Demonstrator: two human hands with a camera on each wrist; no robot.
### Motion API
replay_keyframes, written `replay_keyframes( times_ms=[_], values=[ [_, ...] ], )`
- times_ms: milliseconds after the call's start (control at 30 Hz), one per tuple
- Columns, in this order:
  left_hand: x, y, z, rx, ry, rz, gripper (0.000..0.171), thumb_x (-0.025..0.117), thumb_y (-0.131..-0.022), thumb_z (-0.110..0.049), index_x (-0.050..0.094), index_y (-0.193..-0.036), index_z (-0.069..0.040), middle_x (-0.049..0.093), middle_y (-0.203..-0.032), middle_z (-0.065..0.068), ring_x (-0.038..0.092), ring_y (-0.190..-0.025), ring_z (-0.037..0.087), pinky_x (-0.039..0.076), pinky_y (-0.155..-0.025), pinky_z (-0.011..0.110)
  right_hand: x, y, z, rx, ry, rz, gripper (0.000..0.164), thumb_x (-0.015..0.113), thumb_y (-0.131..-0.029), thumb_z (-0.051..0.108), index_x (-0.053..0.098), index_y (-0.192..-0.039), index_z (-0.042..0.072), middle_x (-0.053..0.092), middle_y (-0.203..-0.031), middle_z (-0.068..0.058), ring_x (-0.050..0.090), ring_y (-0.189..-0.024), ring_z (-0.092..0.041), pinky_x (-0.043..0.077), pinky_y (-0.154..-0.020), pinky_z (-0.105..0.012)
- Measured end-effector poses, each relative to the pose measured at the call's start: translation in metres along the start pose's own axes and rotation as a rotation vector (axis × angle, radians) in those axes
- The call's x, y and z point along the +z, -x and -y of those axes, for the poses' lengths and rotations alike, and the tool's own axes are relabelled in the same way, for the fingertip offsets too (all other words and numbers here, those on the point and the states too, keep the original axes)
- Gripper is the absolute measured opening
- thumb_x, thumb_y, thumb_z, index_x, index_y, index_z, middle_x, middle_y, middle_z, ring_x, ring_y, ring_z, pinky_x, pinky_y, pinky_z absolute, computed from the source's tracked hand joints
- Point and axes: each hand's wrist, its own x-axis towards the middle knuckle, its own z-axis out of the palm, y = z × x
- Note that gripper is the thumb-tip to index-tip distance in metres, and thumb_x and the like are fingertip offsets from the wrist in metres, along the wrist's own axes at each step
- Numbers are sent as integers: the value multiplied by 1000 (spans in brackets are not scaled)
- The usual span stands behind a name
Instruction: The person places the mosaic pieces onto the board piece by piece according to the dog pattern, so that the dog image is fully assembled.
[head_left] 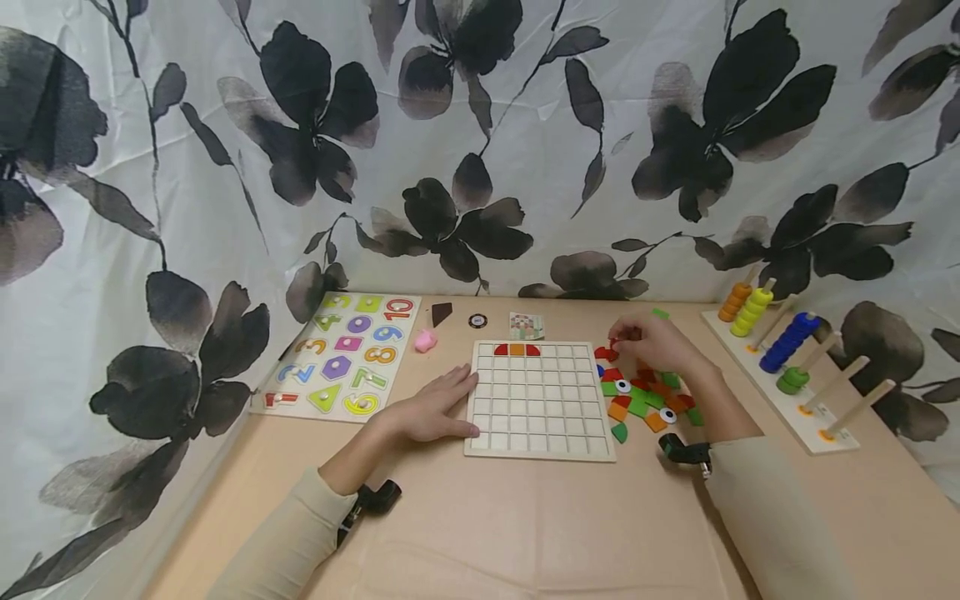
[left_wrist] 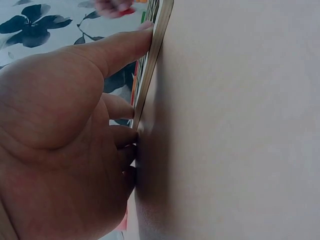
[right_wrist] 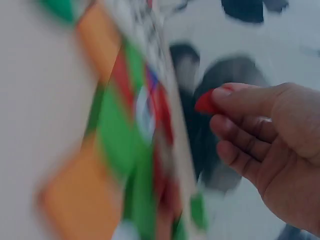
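Note:
A white wooden grid board [head_left: 540,408] lies flat in the middle of the table. Its top row bears an orange square [head_left: 517,350] between two red quarter-round pieces. Along the board's left edge rests my left hand [head_left: 431,408], fingers spread and thumb low; the left wrist view shows the thumb [left_wrist: 120,50] against the rim. My right hand [right_wrist: 285,135] pinches a red curved-edge piece [right_wrist: 204,104] between thumb and index finger, held above the table. Beneath that hand, to the right of the board, lies a pile of green, red and orange pieces [head_left: 637,406].
On the left is a number puzzle board [head_left: 309,408]. A pink lump [head_left: 425,340], a dark flat piece [head_left: 441,313], a round black-and-white disc [head_left: 477,321] and a small picture card [head_left: 527,326] lie behind the grid. A peg stand [head_left: 817,437] with coloured rings stands at the right.

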Motion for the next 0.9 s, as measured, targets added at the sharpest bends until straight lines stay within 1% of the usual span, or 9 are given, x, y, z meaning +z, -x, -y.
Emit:
replay_keyframes(
  times_ms=[67,167,233,300,400,500,600,733,900],
  values=[
    [0,0,0,3,0,-4,93,57,-88,-58,13,-155,-9,2,-161,12,2,-148,28,8,-119,43,5,-12,21,-67,-35,-8,9,66,-91,11,67,-99,11,64,-89,-4,55,-79,-23,50,-68,-30],
    [0,1,1,15,-1,-14,93,57,-88,-58,14,-154,-9,3,-161,13,3,-148,29,8,-119,44,22,-34,53,-155,-110,7,11,67,-90,11,68,-101,13,66,-91,-4,57,-78,-22,50,-68,-30],
    [0,1,0,22,3,-17,93,58,-88,-57,15,-154,-8,3,-161,13,3,-148,30,8,-118,44,40,-49,71,-183,-144,30,13,68,-89,13,71,-102,15,68,-92,-1,59,-78,-20,52,-68,-29],
    [0,1,1,23,4,-18,93,58,-88,-57,15,-154,-7,3,-161,14,3,-147,30,9,-118,45,58,-63,89,-198,-151,55,13,69,-89,13,73,-101,15,69,-93,1,59,-79,-19,52,-68,-29],
    [1,1,1,12,7,-14,93,57,-88,-57,14,-154,-9,2,-161,12,3,-148,29,8,-118,44,84,-80,108,-202,-106,89,9,72,-86,13,76,-94,15,70,-88,4,59,-78,-15,52,-68,-28],
    [1,1,1,6,5,-13,93,57,-88,-59,14,-155,-10,2,-161,12,2,-148,27,7,-119,43,103,-93,118,-200,-55,128,5,74,-84,10,75,-86,14,69,-80,4,59,-73,-13,51,-65,-27],
    [0,1,1,6,0,-12,93,56,-88,-60,13,-155,-11,2,-161,11,2,-148,26,7,-119,43,116,-99,122,-190,1,152,4,76,-81,9,75,-83,12,67,-74,4,58,-68,-12,49,-63,-27],
    [0,1,0,9,2,-10,93,57,-88,-59,15,-154,-10,3,-161,12,2,-148,27,8,-119,44,125,-99,124,-204,80,150,3,77,-81,11,75,-81,14,67,-74,6,57,-70,-10,45,-68,-27],
    [-1,2,0,11,12,-10,92,58,-88,-57,17,-154,-8,4,-161,13,3,-148,29,8,-118,46,132,-96,123,-270,192,153,3,75,-84,17,76,-82,15,67,-78,6,57,-72,-9,47,-67,-27]
  ],
)
